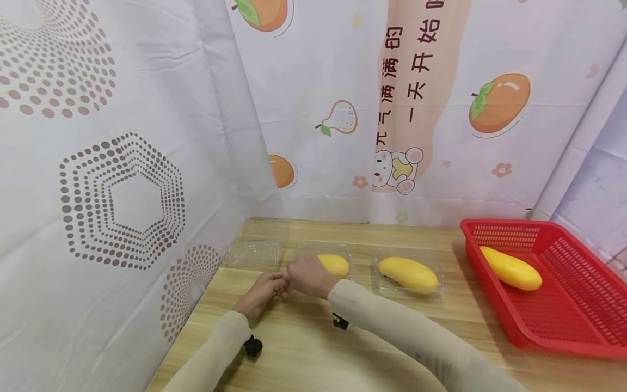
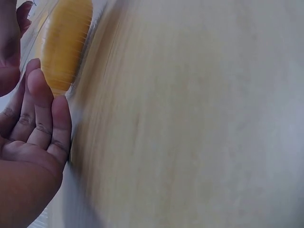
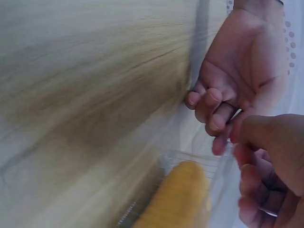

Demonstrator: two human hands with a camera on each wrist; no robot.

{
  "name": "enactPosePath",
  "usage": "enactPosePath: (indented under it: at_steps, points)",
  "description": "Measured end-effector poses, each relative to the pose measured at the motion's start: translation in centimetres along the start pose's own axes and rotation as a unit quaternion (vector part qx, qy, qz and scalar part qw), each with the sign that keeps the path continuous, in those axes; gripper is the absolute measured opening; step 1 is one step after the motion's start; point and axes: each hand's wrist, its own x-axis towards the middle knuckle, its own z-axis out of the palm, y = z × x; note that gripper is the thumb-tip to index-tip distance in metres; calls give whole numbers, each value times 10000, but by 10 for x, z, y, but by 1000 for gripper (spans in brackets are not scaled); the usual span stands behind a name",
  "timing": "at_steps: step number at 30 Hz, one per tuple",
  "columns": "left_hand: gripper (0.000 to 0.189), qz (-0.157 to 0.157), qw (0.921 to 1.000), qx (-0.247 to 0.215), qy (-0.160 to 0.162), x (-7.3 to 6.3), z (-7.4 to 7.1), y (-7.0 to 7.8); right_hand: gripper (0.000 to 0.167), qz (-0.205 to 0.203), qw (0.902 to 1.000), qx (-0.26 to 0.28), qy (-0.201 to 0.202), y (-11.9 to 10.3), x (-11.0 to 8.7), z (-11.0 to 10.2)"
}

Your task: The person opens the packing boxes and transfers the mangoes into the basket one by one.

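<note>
My left hand [image 1: 263,293] and right hand [image 1: 312,276] meet fingertip to fingertip, low over the wooden table. Seen from the right wrist, the left hand's palm is turned up with its fingers bent, and the right thumb and forefinger come together at the left fingertips. A small clear glint shows there; I cannot tell what they pinch. Right beside the hands lies a yellow mango [image 1: 337,265] in a clear plastic box, partly behind the right hand. To their left rear stands an open clear plastic box [image 1: 256,253] with no fruit inside.
Another yellow mango [image 1: 409,274] sits in a clear box right of the hands. At the far right, a red slotted basket [image 1: 514,329] holds one more mango [image 1: 511,268]. Printed white curtains [image 1: 313,71] hang behind and to the left of the table [image 1: 294,348].
</note>
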Motion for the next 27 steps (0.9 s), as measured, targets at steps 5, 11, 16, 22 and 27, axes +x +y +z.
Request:
enactPosePath:
  at_steps: [5, 11, 16, 22, 27]
  points:
    - [19, -24, 10000, -30, 57, 1, 2, 0, 16, 125, 9995, 278, 73, 0, -1, 5]
    - [19, -158, 9989, -325, 287, 2, 8, 4, 19, 219, 9987, 450, 109, 0, -1, 9]
    - [20, -182, 9982, -400, 409, 3, 12, 5, 27, 402, 9961, 757, 201, 0, -4, 12]
    - [18, -194, 9971, -455, 583, 4, 16, 7, 30, 431, 9943, 910, 363, 1, -5, 16]
    - [16, -269, 9964, -423, 678, 4, 18, 8, 28, 375, 9932, 991, 491, 1, -6, 19]
